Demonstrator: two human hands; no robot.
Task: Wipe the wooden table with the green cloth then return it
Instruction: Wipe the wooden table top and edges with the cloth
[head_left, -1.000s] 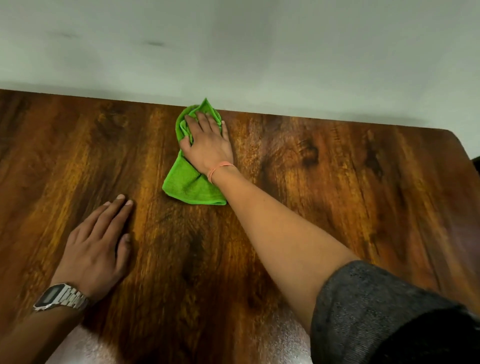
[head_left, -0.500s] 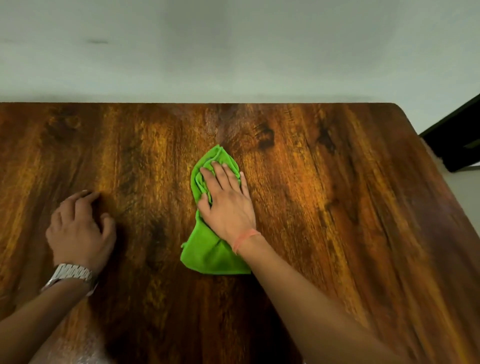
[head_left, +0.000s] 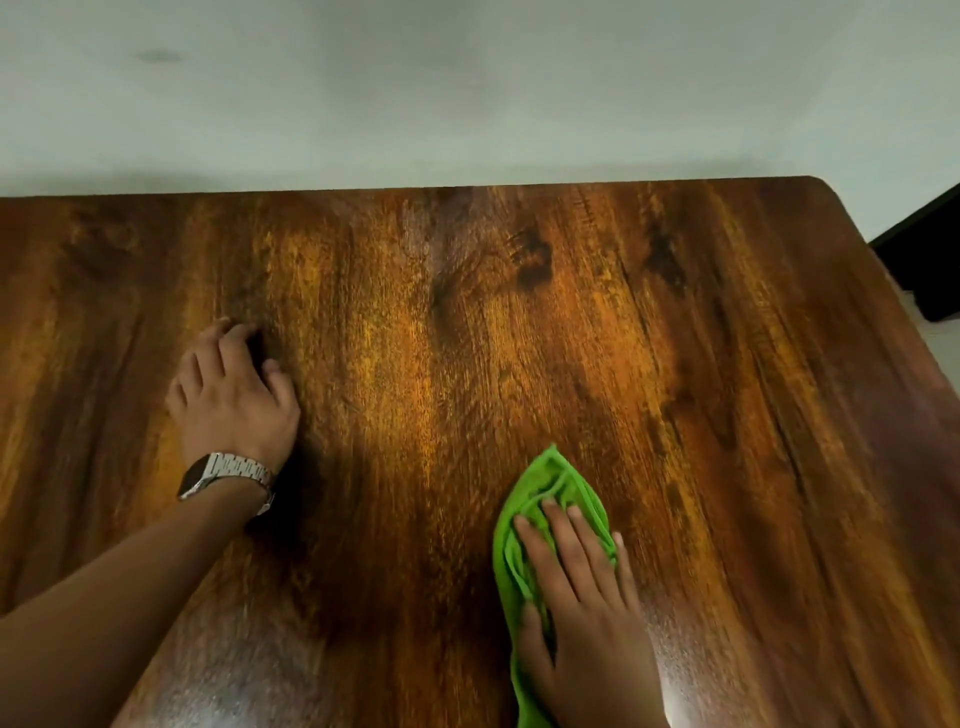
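The green cloth (head_left: 550, 493) lies bunched on the wooden table (head_left: 519, 338), near the front edge and right of centre. My right hand (head_left: 582, 613) presses flat on top of it with fingers spread, covering its lower half. My left hand (head_left: 234, 400), with a metal watch on the wrist, rests on the tabletop at the left, fingers curled under and holding nothing.
A pale wall (head_left: 467, 93) runs along the table's far edge. The table's rounded far right corner (head_left: 821, 182) shows, with a dark object (head_left: 930, 265) on the floor beyond the right edge.
My right hand has dragged the cloth from the far edge back toward me and to the right. My left hand has curled its fingers and stayed at the left.
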